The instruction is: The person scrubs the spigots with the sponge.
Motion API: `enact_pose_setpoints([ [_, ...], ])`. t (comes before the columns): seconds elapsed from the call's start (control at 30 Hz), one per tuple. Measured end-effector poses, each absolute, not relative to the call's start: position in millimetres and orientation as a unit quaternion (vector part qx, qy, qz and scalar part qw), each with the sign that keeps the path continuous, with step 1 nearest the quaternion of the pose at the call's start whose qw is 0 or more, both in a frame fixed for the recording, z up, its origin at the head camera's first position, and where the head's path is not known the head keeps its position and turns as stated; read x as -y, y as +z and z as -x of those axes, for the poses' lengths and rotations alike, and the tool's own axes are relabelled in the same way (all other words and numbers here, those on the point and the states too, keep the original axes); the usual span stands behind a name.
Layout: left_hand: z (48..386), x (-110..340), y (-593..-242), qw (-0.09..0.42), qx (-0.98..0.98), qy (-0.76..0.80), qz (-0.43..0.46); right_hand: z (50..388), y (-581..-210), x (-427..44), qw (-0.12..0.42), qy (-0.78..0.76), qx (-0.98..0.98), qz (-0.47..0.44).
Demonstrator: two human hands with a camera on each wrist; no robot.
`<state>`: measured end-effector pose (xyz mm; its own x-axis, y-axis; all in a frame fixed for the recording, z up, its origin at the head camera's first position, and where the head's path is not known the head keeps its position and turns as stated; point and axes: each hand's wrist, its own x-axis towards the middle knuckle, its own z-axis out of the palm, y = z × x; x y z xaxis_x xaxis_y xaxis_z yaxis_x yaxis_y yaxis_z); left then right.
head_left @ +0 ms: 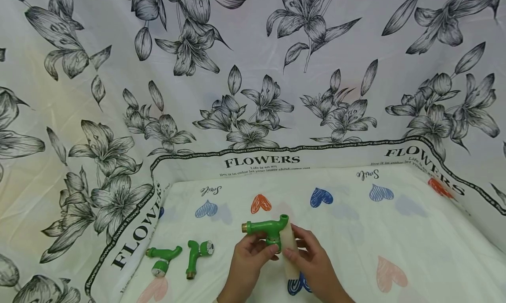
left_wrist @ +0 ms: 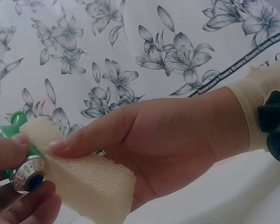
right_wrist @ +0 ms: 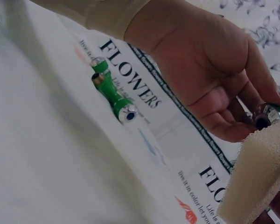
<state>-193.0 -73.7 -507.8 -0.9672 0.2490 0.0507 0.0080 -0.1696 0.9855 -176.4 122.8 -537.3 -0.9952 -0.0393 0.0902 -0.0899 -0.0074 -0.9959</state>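
A green tap [head_left: 262, 226] with a brass threaded end is pinched in my left hand [head_left: 249, 261]; its threaded end points left and its spout is at the upper right. The left fingers are around its silvery lower end, which has a dark hole [left_wrist: 35, 181]. A cream, porous sponge block [left_wrist: 91, 175] is gripped by my right hand [head_left: 316, 263], thumb on the near face. In the head view the sponge stands upright against the tap's spout side. The right wrist view shows the sponge's end beside the left fingertips; most of the tap is hidden there.
Two more green taps lie on the white cloth at left: one tap [head_left: 160, 253] farther left, the other tap [head_left: 193, 259] nearer the left hand. The cloth [head_left: 348, 259] carries printed hearts. Flower-printed fabric walls [head_left: 253, 48] rise behind and at the sides.
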Motion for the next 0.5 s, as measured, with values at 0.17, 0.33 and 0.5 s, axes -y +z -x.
enact_pose_setpoints([
  [0.17,195,73,-508,0.062,-0.663,0.742,-0.083,173,-536,-120,0.011,0.7,0.713,-0.045],
  [0.33,198,75,-511,0.039,-0.676,0.732,-0.078,167,-531,-117,0.009,0.679,0.732,-0.059],
  [0.5,199,77,-512,0.031,-0.685,0.724,-0.078,163,-529,-114,0.027,0.66,0.746,-0.087],
])
